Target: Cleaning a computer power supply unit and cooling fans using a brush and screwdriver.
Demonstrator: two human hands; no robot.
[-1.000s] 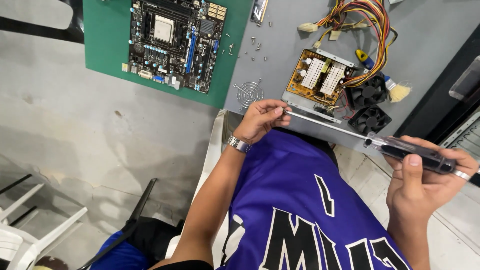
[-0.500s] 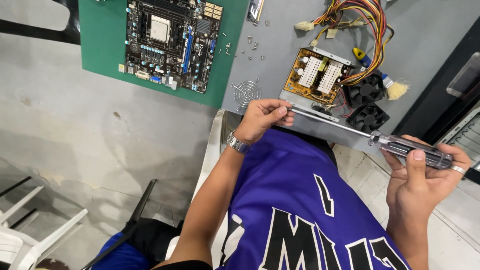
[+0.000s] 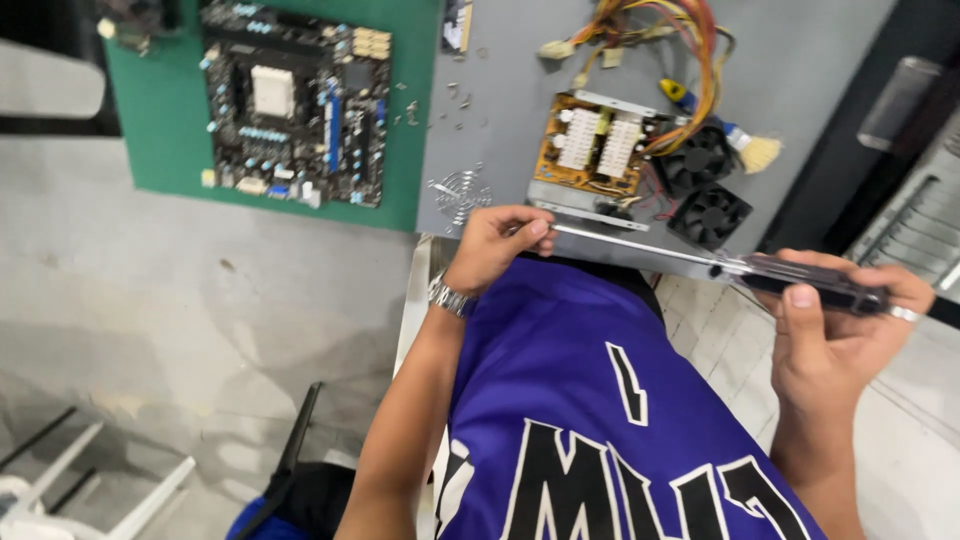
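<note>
Right hand [image 3: 840,320] wraps the screwdriver [image 3: 720,265] by its dark glossy handle; left hand [image 3: 495,240] pinches the slim steel shaft's tip over the grey table edge [image 3: 800,90]. Two black round fans [image 3: 705,185] and one bare yellow circuit board [image 3: 590,150] sit just beyond.

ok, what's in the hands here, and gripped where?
One long screwdriver across both hands: right hand wraps the dark handle, left hand pinches the far end of the metal shaft at the tip with its fingers.

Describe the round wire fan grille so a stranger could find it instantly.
Start at the grey table, next to the green mat's right edge. The fan grille lies there, above the left hand. Unlike the two black fans nearby, it is bare silver wire rings.
</note>
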